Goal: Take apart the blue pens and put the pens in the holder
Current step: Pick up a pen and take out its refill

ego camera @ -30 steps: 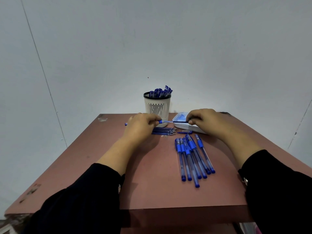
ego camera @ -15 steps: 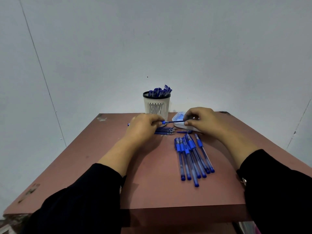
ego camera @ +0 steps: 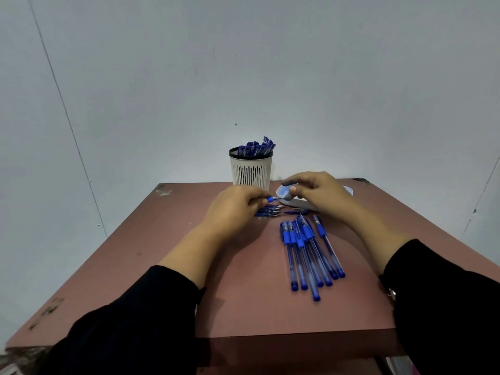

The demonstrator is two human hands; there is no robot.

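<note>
We see blue pens (ego camera: 308,253) with clear barrels, a white holder (ego camera: 251,171) with vertical slits and our black rim, a reddish-brown table (ego camera: 162,266), a pale blue-white tray (ego camera: 297,203), black sleeves (ego camera: 121,328), a grey-white wall (ego camera: 351,77)
</note>
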